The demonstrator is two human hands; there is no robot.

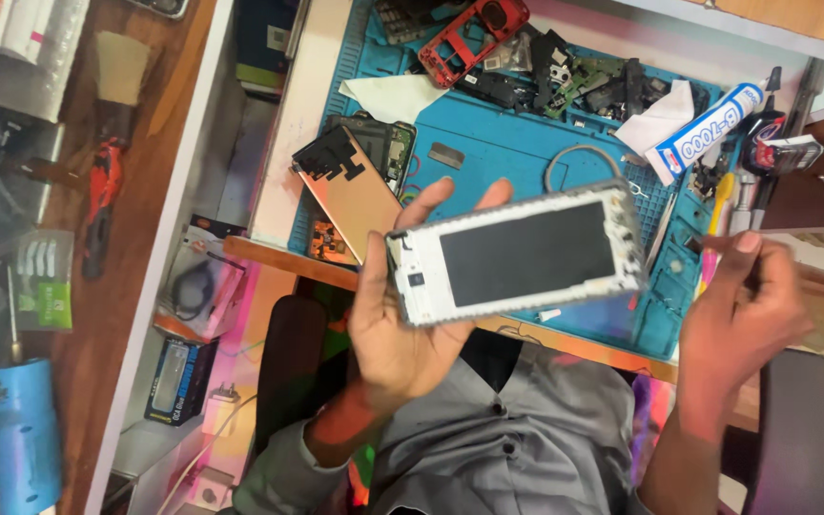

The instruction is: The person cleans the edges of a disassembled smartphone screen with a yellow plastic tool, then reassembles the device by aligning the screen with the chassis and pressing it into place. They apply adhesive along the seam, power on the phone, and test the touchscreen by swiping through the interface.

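Your left hand [395, 324] cradles the white phone frame [517, 253] above the blue repair mat [507, 143]; your right hand [741, 315] pinches a thin tool [708, 243] beside it. The frame looks stripped; reassembly remains, with parts scattered.

Single head-worn view — steeply down, close over the hands and blue work mat [488, 143].

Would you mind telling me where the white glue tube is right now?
In the head view, the white glue tube lies at the upper right of the blue work mat, beside a folded white tissue, above the right hand.
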